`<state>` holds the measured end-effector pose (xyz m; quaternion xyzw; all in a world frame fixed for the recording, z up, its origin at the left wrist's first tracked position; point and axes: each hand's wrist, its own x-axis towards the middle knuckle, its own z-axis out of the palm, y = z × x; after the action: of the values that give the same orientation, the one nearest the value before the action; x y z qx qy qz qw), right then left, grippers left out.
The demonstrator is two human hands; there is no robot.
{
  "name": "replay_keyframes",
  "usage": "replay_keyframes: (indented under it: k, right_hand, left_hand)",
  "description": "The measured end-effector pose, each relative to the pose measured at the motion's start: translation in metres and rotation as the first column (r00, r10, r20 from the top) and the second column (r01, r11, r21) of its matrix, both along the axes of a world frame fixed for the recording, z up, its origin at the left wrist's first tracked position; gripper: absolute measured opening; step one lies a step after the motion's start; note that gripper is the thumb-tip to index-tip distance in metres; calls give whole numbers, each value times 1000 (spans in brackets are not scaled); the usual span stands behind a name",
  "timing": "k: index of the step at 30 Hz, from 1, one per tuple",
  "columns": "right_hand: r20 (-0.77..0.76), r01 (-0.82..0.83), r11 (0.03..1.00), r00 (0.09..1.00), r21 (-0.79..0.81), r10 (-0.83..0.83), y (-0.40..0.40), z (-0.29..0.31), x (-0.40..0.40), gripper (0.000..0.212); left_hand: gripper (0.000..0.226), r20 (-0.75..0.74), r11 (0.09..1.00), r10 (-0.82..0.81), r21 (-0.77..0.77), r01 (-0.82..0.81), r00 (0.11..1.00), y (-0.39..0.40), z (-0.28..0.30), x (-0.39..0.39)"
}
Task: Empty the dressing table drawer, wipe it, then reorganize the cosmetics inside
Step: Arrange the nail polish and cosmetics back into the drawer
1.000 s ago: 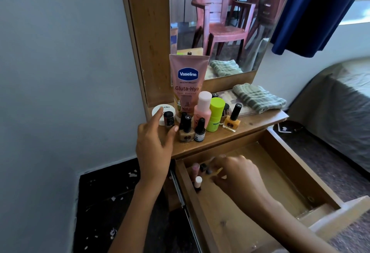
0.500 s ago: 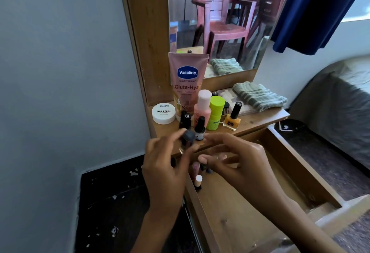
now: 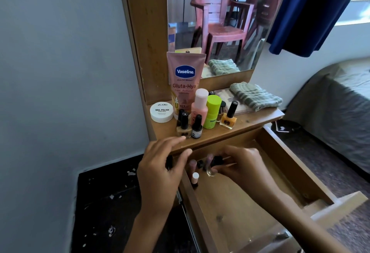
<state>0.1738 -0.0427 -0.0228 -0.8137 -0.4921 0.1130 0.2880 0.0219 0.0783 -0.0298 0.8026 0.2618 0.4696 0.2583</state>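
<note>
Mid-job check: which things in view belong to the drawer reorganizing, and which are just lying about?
Job:
- open drawer
- small bottles already in the drawer's back left corner
- bottle held by right hand
- left hand
- Vaseline tube, nail polish remover tub, pink bottle, green bottle, yellow polish on the shelf
- green cloth

Lying about:
- mirror
- blue curtain
- bed

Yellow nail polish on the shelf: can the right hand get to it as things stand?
Probably yes, once free. The yellow nail polish stands at the shelf's front edge with nothing before it, but the right hand is down in the drawer, gripping a small bottle.
</note>
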Motion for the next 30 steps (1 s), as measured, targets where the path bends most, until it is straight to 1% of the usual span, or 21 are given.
replay_keyframes:
  k: [2, 6, 13, 19, 22, 25, 28, 30]
  right_hand:
    - [-15, -24, 996, 1000, -88, 22, 3, -17, 1, 29]
    - [-28, -70, 988, 997, -140, 67, 9, -40, 0, 32]
    - [-6, -80, 983, 997, -166, 80, 14, -50, -4, 32]
    - [57, -77, 981, 995, -177, 88, 16, -52, -9, 34]
    - [109, -69, 971, 989, -227, 96, 17, -50, -12, 39]
    - [179, -22, 966, 981, -259, 70, 16, -39, -12, 44]
    - [194, 1, 968, 980, -249, 49, 11, -23, -8, 38]
    - [198, 8, 975, 980, -220, 37, 7, -11, -6, 32]
  left_hand:
    - [22, 25, 999, 36, -19, -35, 999, 1, -1, 0]
    - [18, 40, 998, 52, -49, -50, 998, -1, 0, 0]
    - [18, 48, 997, 59, -58, -57, 997, -1, -1, -4]
    - [17, 24, 996, 46, -83, -44, 999, 0, -3, 1]
    - [17, 22, 996, 52, -76, -50, 998, 2, -2, 5]
    - [21, 32, 994, 71, -82, -69, 997, 4, 0, 9]
    - [33, 16, 992, 99, -78, -97, 995, 10, 1, 17]
    - [43, -30, 991, 111, -67, -113, 993, 16, 1, 25]
